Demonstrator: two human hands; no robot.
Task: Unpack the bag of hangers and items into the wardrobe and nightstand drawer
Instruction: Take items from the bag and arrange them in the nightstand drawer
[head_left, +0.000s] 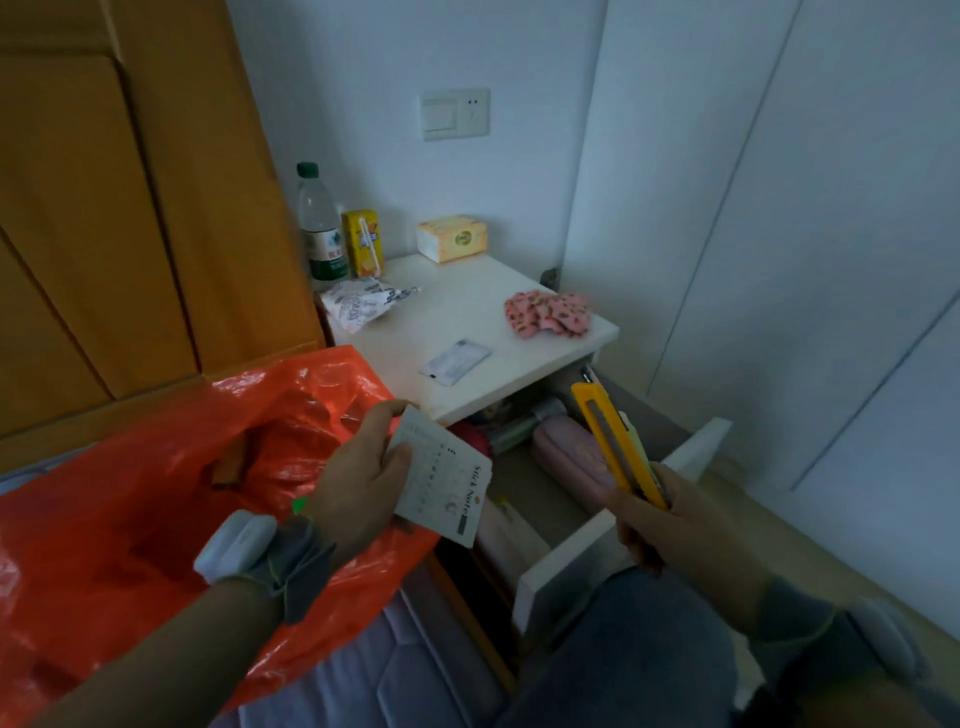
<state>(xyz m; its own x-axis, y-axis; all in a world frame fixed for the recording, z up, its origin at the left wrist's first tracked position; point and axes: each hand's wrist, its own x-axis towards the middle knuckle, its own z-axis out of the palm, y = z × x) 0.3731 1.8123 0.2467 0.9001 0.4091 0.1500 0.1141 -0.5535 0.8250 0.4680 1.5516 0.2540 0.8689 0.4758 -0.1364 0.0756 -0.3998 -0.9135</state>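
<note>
Drawer (696, 452) of the nightstand stands open, right hand (655, 512) above it with fingers clamped on a yellow utility knife (615, 441), left hand (363, 473) beside it gripping a sticky-note pad (444, 480) over the orange bag (130, 499); stowing appears underway, requiring both lowered inside.

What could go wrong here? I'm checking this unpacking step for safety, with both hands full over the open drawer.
1. The right hand holds the yellow utility knife; if its blade is out, which I cannot tell, reaching among the drawer contents risks a cut.
2. The sticky note pack is pinched at one edge by the left hand and could slip.
</note>
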